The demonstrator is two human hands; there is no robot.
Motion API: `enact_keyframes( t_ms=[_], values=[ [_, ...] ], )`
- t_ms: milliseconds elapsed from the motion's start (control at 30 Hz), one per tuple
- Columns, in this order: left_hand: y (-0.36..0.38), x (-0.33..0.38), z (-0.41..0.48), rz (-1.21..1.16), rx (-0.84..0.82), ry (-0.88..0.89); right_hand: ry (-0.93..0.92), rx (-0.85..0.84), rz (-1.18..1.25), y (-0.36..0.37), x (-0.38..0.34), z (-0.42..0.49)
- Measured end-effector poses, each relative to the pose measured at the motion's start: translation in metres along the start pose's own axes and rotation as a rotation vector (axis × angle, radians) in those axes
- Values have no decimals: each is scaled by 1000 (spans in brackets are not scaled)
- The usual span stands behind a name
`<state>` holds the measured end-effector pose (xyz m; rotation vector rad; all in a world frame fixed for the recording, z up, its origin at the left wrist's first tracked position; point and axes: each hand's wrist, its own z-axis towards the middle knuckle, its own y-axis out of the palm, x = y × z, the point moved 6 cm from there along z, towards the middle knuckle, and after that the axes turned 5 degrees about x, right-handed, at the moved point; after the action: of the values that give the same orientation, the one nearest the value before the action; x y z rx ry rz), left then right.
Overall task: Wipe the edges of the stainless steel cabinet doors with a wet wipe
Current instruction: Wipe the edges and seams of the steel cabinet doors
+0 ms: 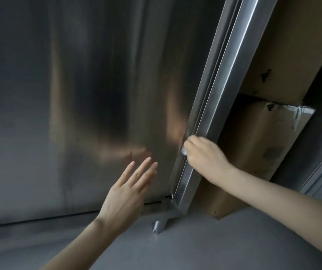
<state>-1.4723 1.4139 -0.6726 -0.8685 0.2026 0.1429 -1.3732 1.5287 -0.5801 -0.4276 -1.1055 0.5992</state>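
the steel cabinet door (pixel 78 94) fills the view, and a cardboard box (pixel 263 137) stands behind it. the left hand (pixel 129 188), fingers straight and spread, lies at the door's lower face, likely to steady it. the right hand (pixel 204 154) curls round the wet wipe (pixel 184 151), pressing it on the door's edge (pixel 214 98) low down, to rub along the fold.

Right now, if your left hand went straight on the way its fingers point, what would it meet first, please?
Probably the face of the stainless steel cabinet door, left of the edge where the right hand holds the wet wipe. The left hand looks close to it; depth is unclear.
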Motion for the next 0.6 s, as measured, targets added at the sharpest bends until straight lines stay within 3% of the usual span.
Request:
enact_keyframes(
  t_ms=[67,133,400,600],
  values=[
    [-12,-1,3,-12,8,2,-55,-148,1,16,-24,-9],
    [-21,-3,2,-32,-2,10,-96,-189,11,24,-36,-17],
    [-75,-23,32,-28,-38,15,103,295,271,-49,41,-22],
    [-127,-5,98,-142,-39,64,271,400,401,-117,96,-19]
  ],
)
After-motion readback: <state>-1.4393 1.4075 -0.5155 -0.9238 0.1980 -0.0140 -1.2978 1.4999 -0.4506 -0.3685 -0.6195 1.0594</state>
